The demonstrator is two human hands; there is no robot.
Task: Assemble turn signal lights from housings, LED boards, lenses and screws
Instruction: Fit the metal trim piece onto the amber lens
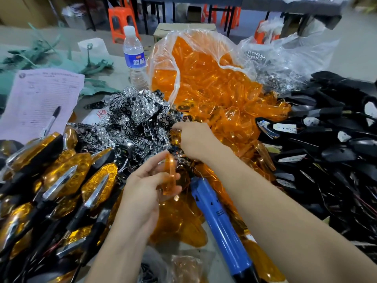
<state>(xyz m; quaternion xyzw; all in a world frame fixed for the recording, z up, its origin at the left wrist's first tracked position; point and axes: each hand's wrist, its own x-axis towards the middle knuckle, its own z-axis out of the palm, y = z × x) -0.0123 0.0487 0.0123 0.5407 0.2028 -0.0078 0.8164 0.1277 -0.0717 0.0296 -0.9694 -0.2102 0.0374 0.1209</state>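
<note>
The left hand (pixel 146 186) pinches 1 translucent orange plastic lens (pixel 171 175) between thumb and curled fingers, holding it on edge just above the heap in front of the person. The right hand (pixel 193 139) reaches further away, its fingers bent down into the spot where the pile of chrome faceted reflector pieces (pixel 138 115) meets the spilled orange lenses; whether it grips anything there cannot be told, as the fingertips are hidden.

A blue cylindrical electric screwdriver (pixel 220 221) lies between the 2 forearms, its tip pointing up towards the right hand. To the left of the left hand sits a heap of finished amber-and-black turn signal lights with chrome strips (pixel 61 180). Beyond the right hand, a clear plastic bag of loose orange lenses (pixel 204 78) lies open on the table (pixel 116 62). To the right of the right arm lies a pile of black plastic housings (pixel 336 139), some showing white boards inside.

Beyond the left hand are a pink printed paper form (pixel 42 99) with a pen (pixel 51 121) on it, and a clear water bottle with a blue label (pixel 133 56) standing upright.
</note>
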